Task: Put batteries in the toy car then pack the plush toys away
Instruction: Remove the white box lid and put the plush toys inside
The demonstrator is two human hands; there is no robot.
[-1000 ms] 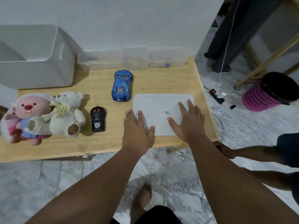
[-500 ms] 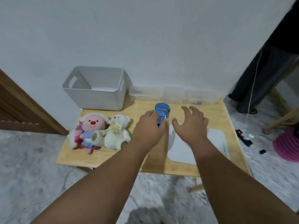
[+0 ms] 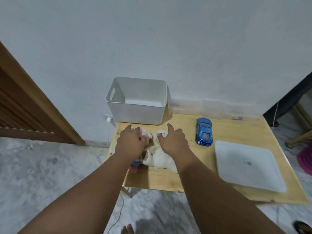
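Note:
Two plush toys lie side by side on the left part of the wooden table [image 3: 236, 132]. My left hand [image 3: 130, 142] covers the pink plush toy [image 3: 135, 163], its fingers curled onto it, so only a little pink and blue shows. My right hand [image 3: 172, 141] rests on the head of the white teddy bear [image 3: 160, 158] with fingers spread. The blue toy car [image 3: 203, 131] stands to the right of my right hand, apart from it. The black remote is hidden.
An empty white storage bin [image 3: 136, 114] stands at the table's back left against the wall, just beyond the toys. A white lid [image 3: 248, 168] lies flat at the front right. Clear small boxes [image 3: 214, 107] line the back edge. A wooden door frame is on the left.
My view swung left and up. Both hands left the white lid, passed the blue car and came down on the two plush toys.

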